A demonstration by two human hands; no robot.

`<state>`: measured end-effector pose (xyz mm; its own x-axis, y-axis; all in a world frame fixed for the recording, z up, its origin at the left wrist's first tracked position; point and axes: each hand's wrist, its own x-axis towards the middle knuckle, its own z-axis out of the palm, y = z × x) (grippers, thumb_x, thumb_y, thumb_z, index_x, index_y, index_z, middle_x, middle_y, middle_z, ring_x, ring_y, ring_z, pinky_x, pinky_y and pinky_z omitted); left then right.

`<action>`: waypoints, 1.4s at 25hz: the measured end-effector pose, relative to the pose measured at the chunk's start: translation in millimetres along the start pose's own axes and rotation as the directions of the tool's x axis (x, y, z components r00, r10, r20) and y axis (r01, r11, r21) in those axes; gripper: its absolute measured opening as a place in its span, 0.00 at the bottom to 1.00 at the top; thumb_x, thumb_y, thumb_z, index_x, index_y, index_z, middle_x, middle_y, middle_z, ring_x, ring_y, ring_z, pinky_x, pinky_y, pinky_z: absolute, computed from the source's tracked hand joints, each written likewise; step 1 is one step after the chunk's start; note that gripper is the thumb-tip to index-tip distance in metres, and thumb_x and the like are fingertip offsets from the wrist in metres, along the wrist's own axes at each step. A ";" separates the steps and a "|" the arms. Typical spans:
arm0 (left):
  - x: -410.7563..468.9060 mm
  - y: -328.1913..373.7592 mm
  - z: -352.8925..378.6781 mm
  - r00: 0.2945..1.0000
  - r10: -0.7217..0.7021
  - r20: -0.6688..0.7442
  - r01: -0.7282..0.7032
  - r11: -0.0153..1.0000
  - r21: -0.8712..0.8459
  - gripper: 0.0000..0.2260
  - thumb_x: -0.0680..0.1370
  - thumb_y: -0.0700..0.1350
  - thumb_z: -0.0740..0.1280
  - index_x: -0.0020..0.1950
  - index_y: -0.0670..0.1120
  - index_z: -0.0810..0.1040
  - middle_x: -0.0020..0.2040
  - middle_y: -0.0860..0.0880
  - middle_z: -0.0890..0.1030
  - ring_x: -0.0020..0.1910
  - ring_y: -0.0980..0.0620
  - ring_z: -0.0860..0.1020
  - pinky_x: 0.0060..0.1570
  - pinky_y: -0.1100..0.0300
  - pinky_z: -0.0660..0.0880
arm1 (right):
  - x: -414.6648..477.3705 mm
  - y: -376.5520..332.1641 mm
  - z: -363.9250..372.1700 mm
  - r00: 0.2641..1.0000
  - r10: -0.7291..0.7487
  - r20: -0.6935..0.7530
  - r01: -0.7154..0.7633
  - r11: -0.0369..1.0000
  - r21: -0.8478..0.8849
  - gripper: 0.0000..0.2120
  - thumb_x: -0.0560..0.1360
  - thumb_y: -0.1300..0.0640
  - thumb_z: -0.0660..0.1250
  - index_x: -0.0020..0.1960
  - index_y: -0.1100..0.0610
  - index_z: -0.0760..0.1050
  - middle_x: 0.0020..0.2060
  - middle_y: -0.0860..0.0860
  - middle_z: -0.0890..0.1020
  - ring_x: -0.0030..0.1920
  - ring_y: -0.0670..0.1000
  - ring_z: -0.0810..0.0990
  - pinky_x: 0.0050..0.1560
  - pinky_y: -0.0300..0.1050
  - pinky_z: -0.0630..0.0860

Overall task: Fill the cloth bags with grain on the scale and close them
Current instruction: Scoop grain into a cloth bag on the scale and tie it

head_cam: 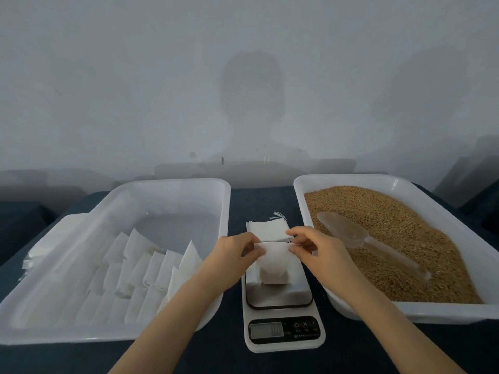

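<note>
A small white cloth bag (274,268) stands on the steel plate of a white kitchen scale (280,295) in the middle. My left hand (233,251) pinches the left side of the bag's mouth and my right hand (313,245) pinches the right side, holding the mouth spread. A stack of flat cloth bags (266,229) with drawstrings lies just behind the scale. Brown grain (399,238) fills the white tray (437,313) on the right, and a clear plastic scoop (359,238) lies on the grain.
A large white tray (172,184) on the left holds several white cloth bags (140,271) in rows. Everything stands on a dark blue tabletop (259,198). A grey wall rises close behind.
</note>
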<state>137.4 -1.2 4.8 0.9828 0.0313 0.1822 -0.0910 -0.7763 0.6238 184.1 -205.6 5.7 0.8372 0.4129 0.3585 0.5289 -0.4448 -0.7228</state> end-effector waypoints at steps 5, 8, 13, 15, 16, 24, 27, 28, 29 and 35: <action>-1.7 -1.1 0.7 0.999 0.029 -0.023 -0.029 1.000 0.009 0.10 0.80 0.52 0.64 0.53 0.46 0.79 0.44 0.50 0.81 0.45 0.53 0.79 0.46 0.65 0.74 | 0.2 -1.3 -0.1 1.000 0.003 -0.003 -0.003 1.000 -0.004 0.12 0.74 0.59 0.69 0.56 0.49 0.77 0.42 0.41 0.80 0.47 0.33 0.76 0.47 0.23 0.69; -2.9 -1.4 1.3 1.000 0.027 -0.010 -0.027 0.999 0.017 0.11 0.80 0.52 0.63 0.54 0.47 0.78 0.46 0.51 0.82 0.46 0.54 0.79 0.48 0.63 0.75 | 0.2 -0.9 -0.2 1.000 0.004 -0.008 -0.005 1.000 -0.006 0.12 0.74 0.59 0.69 0.56 0.50 0.77 0.42 0.41 0.80 0.47 0.33 0.76 0.47 0.23 0.69; -2.4 -2.5 2.6 1.000 0.020 -0.016 -0.019 1.000 0.023 0.10 0.80 0.53 0.63 0.54 0.48 0.78 0.46 0.52 0.81 0.46 0.55 0.78 0.41 0.73 0.69 | 0.2 -1.4 -0.1 1.000 0.007 -0.014 -0.007 1.000 -0.001 0.12 0.74 0.60 0.69 0.56 0.50 0.78 0.41 0.41 0.80 0.47 0.34 0.76 0.47 0.24 0.69; -2.5 -2.6 2.9 1.000 0.017 -0.016 -0.017 1.000 0.013 0.10 0.80 0.53 0.63 0.54 0.48 0.78 0.46 0.52 0.81 0.46 0.55 0.79 0.41 0.74 0.69 | -0.4 -1.5 -0.5 1.000 0.005 -0.016 -0.005 1.000 -0.002 0.12 0.74 0.60 0.69 0.56 0.50 0.78 0.41 0.41 0.80 0.47 0.34 0.76 0.47 0.23 0.69; -2.7 -2.3 2.8 1.000 0.019 -0.017 -0.019 1.000 0.011 0.11 0.80 0.53 0.63 0.54 0.48 0.78 0.47 0.52 0.82 0.46 0.55 0.79 0.42 0.74 0.69 | -0.5 -1.6 -0.4 1.000 0.003 -0.016 -0.003 1.000 -0.004 0.12 0.74 0.60 0.69 0.56 0.51 0.78 0.41 0.41 0.80 0.47 0.34 0.76 0.47 0.23 0.69; -3.9 0.0 1.7 1.000 0.025 -0.015 -0.025 1.000 0.012 0.11 0.80 0.52 0.64 0.55 0.47 0.78 0.46 0.50 0.82 0.47 0.52 0.79 0.51 0.57 0.76 | -1.1 -2.1 -0.9 1.000 0.004 -0.016 -0.004 1.000 -0.007 0.12 0.74 0.60 0.69 0.56 0.50 0.77 0.42 0.42 0.80 0.46 0.35 0.76 0.46 0.24 0.70; -3.9 0.0 1.8 0.999 0.033 -0.012 -0.033 0.999 0.013 0.11 0.80 0.52 0.63 0.55 0.46 0.78 0.46 0.50 0.82 0.46 0.52 0.79 0.52 0.56 0.77 | -0.8 -2.0 -0.8 1.000 0.002 -0.023 -0.003 1.000 -0.007 0.12 0.74 0.61 0.70 0.56 0.50 0.78 0.41 0.42 0.81 0.46 0.36 0.77 0.46 0.25 0.70; -4.0 0.0 1.9 0.999 0.033 -0.014 -0.032 0.999 0.012 0.12 0.80 0.52 0.63 0.56 0.46 0.78 0.46 0.50 0.82 0.46 0.52 0.79 0.52 0.57 0.77 | -0.7 -2.0 -0.7 1.000 0.001 -0.026 -0.001 1.000 -0.007 0.12 0.74 0.61 0.70 0.56 0.50 0.78 0.41 0.42 0.81 0.45 0.36 0.77 0.47 0.25 0.71; -4.2 0.2 1.9 0.999 0.029 -0.014 -0.029 1.000 0.010 0.12 0.80 0.53 0.63 0.56 0.46 0.78 0.47 0.50 0.82 0.47 0.52 0.79 0.52 0.57 0.77 | -0.9 -1.9 -0.6 1.000 0.000 -0.027 -0.001 1.000 -0.005 0.12 0.74 0.61 0.70 0.56 0.50 0.78 0.41 0.42 0.81 0.45 0.36 0.77 0.47 0.25 0.71; -4.8 1.1 1.2 1.000 0.020 -0.018 -0.021 1.000 -0.011 0.11 0.80 0.52 0.64 0.55 0.46 0.77 0.46 0.50 0.81 0.46 0.52 0.79 0.49 0.60 0.76 | -0.8 -1.3 -0.1 1.000 -0.002 -0.025 0.002 1.000 -0.006 0.12 0.73 0.61 0.70 0.55 0.50 0.78 0.41 0.43 0.81 0.45 0.37 0.77 0.46 0.26 0.71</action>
<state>132.8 -2.9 3.6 0.9776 0.0268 0.2086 -0.1129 -0.7697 0.6283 182.8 -205.5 6.4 0.8392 0.3940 0.3748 0.5315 -0.4484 -0.7186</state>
